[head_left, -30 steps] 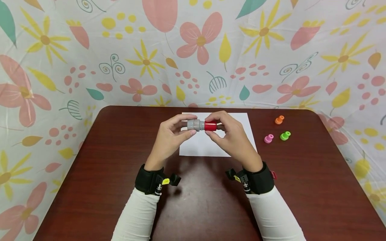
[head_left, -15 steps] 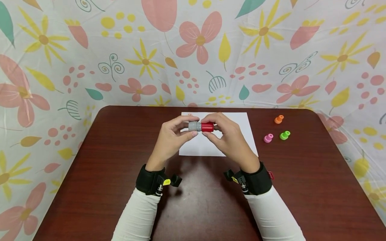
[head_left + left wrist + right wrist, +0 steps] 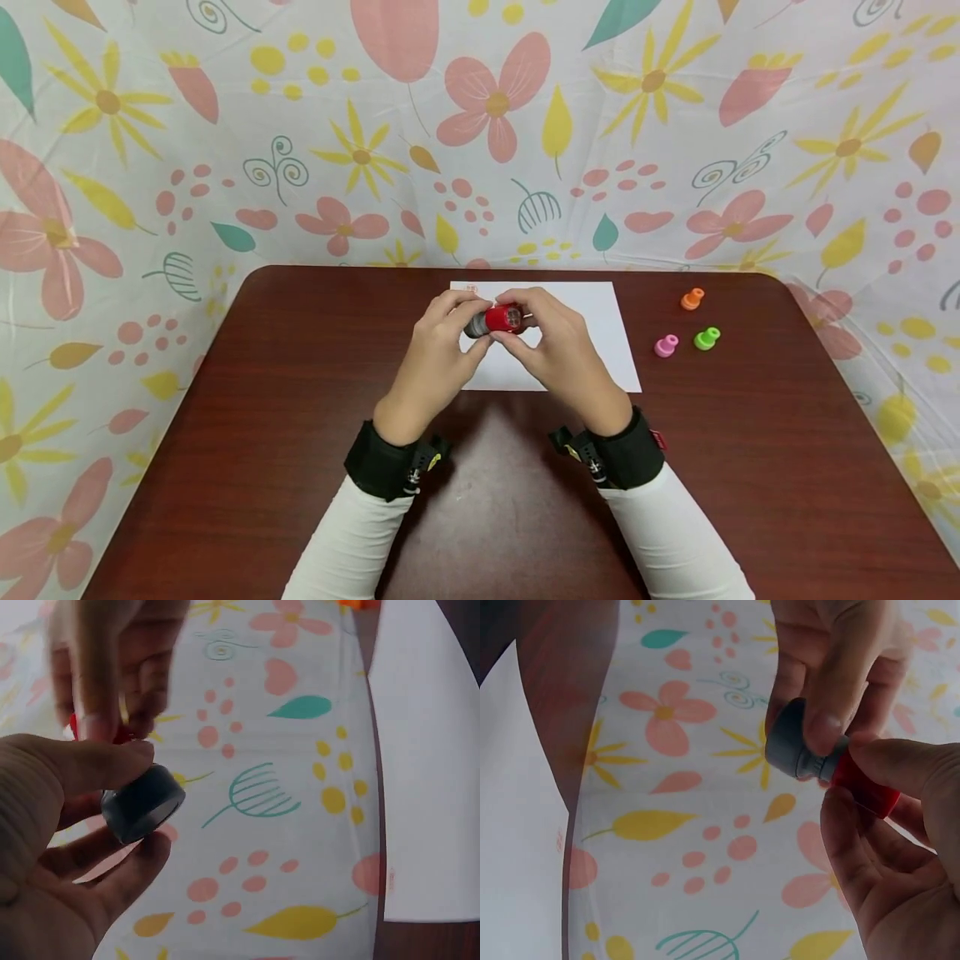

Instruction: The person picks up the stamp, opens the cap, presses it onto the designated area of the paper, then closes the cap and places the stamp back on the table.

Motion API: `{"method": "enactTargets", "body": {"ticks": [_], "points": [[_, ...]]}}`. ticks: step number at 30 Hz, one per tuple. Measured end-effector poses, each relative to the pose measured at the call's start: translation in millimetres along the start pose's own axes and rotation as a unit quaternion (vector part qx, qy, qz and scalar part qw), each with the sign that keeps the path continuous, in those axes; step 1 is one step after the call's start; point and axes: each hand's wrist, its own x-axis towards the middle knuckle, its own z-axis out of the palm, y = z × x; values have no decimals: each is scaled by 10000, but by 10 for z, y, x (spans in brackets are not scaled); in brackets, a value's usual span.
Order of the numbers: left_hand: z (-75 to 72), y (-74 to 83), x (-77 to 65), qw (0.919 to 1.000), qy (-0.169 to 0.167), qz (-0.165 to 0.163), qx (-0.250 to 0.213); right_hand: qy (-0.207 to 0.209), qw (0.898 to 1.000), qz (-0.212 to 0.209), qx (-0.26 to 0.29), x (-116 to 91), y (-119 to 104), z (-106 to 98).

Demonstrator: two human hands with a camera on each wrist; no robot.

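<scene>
Over the sheet of white paper (image 3: 581,333), both hands hold a small stamp between them. It has a flared grey end (image 3: 142,802) and a red cylindrical end (image 3: 866,787), with a narrow ridged neck showing in the right wrist view. Thumb and fingers of my left hand (image 3: 433,357) pinch the grey part. My right hand (image 3: 564,343) pinches the red part, whose end face is turned towards the head camera and shows a dark pattern. The fingertips of the two hands lie close together. A small reddish print (image 3: 472,289) marks the paper's far left corner.
To the right of the paper, an orange stamp-shaped piece (image 3: 692,298), a pink one (image 3: 665,346) and a green one (image 3: 707,337) stand on the brown table (image 3: 300,417). A flower-patterned cloth (image 3: 420,150) rises behind the table's far edge.
The stamp has turned so its red end faces up towards the head camera. My right hand has shifted left, and my left hand has rotated around the grey part.
</scene>
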Motion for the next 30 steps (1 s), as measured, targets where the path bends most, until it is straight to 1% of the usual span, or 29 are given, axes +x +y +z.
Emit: {"method": "enactTargets", "body": {"ticks": [2, 5, 9, 12, 15, 19, 22, 26, 30], "points": [[34, 24, -2, 9994, 80, -9, 334, 78, 9999, 28, -75, -3, -7, 14], [81, 43, -11, 9980, 196, -110, 589, 121, 9997, 57, -194, -10, -11, 43], [118, 8, -39, 9975, 268, -292, 583, -20, 9993, 80, -371, -26, -10, 81], [106, -83, -58, 9977, 195, -427, 485, -171, 9988, 122, -452, -37, 7, 75], [50, -238, -73, 9971, 83, -606, 442, -307, 9979, 188, -542, -49, 41, 26], [-84, -492, -70, 9948, -86, -907, 452, -412, 9958, 343, -741, -69, 100, -73], [-203, -694, -47, 9922, -245, -1125, 482, -474, 9935, 539, -886, -93, 151, -174], [-382, -983, -8, 9870, -442, -1445, 543, -636, 9881, 777, -1162, -128, 231, -335], [-540, -1261, 49, 9777, -733, -1874, 601, -811, 9811, 855, -1536, -175, 327, -506]]}}
